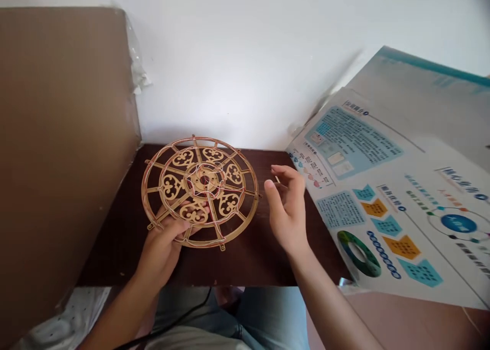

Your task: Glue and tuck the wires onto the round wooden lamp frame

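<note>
A round wooden fretwork wheel [200, 189] with spokes, heart-shaped cut-outs and thin red thread wound around it is held tilted above a small dark wooden table [248, 258]. My left hand [163, 240] grips the wheel at its lower left rim, thumb on top and fingers behind. My right hand [285, 207] hovers just right of the wheel, apart from it, fingers curled with thumb and forefinger pinched on what looks like a thin small stick or thread end [276, 178].
A large brown cardboard box [65, 151] stands against the table's left side. A white box printed with blue and orange diagrams [398, 197] leans at the right. A white wall is behind. My legs in jeans and a black cable show below the table.
</note>
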### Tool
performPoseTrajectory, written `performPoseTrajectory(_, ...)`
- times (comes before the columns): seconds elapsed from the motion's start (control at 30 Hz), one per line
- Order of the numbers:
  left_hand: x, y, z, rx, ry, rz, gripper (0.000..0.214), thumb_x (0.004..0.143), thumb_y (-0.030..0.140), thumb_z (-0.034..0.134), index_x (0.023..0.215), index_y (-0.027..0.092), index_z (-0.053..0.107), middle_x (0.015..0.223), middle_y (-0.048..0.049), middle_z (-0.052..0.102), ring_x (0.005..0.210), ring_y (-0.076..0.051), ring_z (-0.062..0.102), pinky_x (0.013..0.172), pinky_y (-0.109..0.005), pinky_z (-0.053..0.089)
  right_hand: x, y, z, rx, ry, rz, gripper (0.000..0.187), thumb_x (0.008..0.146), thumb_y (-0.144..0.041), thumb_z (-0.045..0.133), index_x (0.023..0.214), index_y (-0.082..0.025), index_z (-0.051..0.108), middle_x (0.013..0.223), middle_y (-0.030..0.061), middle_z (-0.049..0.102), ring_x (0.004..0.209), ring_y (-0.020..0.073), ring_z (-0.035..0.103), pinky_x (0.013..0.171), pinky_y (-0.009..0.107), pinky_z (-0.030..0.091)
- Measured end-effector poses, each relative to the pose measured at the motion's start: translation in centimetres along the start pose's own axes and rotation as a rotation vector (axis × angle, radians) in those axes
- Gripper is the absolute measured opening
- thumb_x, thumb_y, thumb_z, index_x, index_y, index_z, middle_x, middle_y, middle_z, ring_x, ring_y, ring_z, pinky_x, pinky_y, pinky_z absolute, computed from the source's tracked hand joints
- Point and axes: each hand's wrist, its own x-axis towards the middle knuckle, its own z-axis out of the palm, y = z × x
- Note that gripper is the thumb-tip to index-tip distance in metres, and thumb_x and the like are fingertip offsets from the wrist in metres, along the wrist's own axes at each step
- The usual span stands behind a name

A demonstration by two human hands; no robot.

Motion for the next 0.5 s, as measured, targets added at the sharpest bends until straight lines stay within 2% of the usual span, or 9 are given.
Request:
performPoseTrajectory(0.1, 0.7, 0.3, -0.7, 0.002, -0.066, -0.061, 0.048, 0.070, 0.021, 0.091, 0.117, 0.021, 0.080, 0.109, -0.0064, 0.084, 0.110, -0.034, 0.080, 0.095, -0.046, 0.068, -1.4, -0.5, 1.2, 0.199, 0.160, 0.150, 0.039, 0.105, -0.045, 0.066, 0.138, -0.030, 0.052, 0.149, 0.0150, 0.051, 0.145, 0.0309, 0.051, 0.115, 0.053, 0.054)
performPoseTrajectory(0.2, 1.2, 0.5, -1.3, -0.002, -0.106, -0.156, 0.050, 0.069, 0.025, 0.092, 0.118, 0.018, 0.081, 0.109, -0.0104, 0.085, 0.109, -0.037, 0.080, 0.097, -0.050, 0.068, -2.4, -0.8, 1.5, 0.416, 0.202, 0.335, 0.048, 0.099, -0.046, 0.075, 0.138, -0.030, 0.053, 0.154, 0.0150, 0.052, 0.151, 0.0310, 0.052, 0.121, 0.054, 0.050)
performPoseTrajectory(0.27, 1.4, 0.6, -1.3, -0.002, -0.106, -0.179, 0.051, 0.069, 0.030, 0.094, 0.117, 0.018, 0.081, 0.106, -0.0109, 0.085, 0.108, -0.038, 0.081, 0.097, -0.051, 0.068, -3.0, -1.6, 1.3, 0.676, 0.160, 0.584, 0.043, 0.098, -0.047, 0.077, 0.133, -0.029, 0.059, 0.150, 0.0128, 0.062, 0.143, 0.0313, 0.062, 0.116, 0.053, 0.056)
performPoseTrajectory(0.33, 1.5, 0.5, -1.0, -0.005, -0.096, -0.174, 0.050, 0.071, 0.036, 0.096, 0.115, 0.018, 0.082, 0.103, -0.0101, 0.085, 0.108, -0.038, 0.081, 0.098, -0.050, 0.068, -3.6, -2.8, 1.0, 0.940, 0.026, 0.869, 0.040, 0.098, -0.054, 0.076, 0.126, -0.027, 0.067, 0.139, 0.0109, 0.073, 0.131, 0.0335, 0.072, 0.110, 0.056, 0.060)
performPoseTrajectory(0.37, 1.4, 0.3, -0.8, -0.015, -0.089, -0.166, 0.049, 0.072, 0.040, 0.096, 0.114, 0.018, 0.082, 0.102, -0.0099, 0.085, 0.109, -0.038, 0.081, 0.098, -0.050, 0.067, -3.8, -3.3, 0.9, 1.034, -0.033, 0.964, 0.041, 0.097, -0.057, 0.076, 0.123, -0.026, 0.071, 0.134, 0.0105, 0.077, 0.128, 0.0345, 0.074, 0.109, 0.057, 0.060)
performPoseTrajectory(0.43, 1.0, -0.2, -0.1, -0.061, -0.082, -0.140, 0.051, 0.078, 0.053, 0.091, 0.116, 0.020, 0.081, 0.105, -0.0101, 0.085, 0.112, -0.038, 0.080, 0.100, -0.051, 0.067, -4.4, -4.1, 1.0, 1.132, -0.059, 1.053, 0.043, 0.095, -0.061, 0.078, 0.119, -0.026, 0.075, 0.125, 0.0095, 0.082, 0.125, 0.0355, 0.076, 0.109, 0.059, 0.060)
performPoseTrajectory(0.5, 0.1, -1.0, 0.7, -0.114, -0.100, -0.116, 0.057, 0.085, 0.061, 0.085, 0.127, 0.024, 0.078, 0.117, -0.0100, 0.084, 0.120, -0.037, 0.077, 0.104, -0.052, 0.065, -4.9, -4.3, 1.2, 1.140, 0.010, 1.058, 0.039, 0.095, -0.060, 0.079, 0.116, -0.027, 0.076, 0.120, 0.0077, 0.085, 0.125, 0.0343, 0.076, 0.110, 0.059, 0.059)
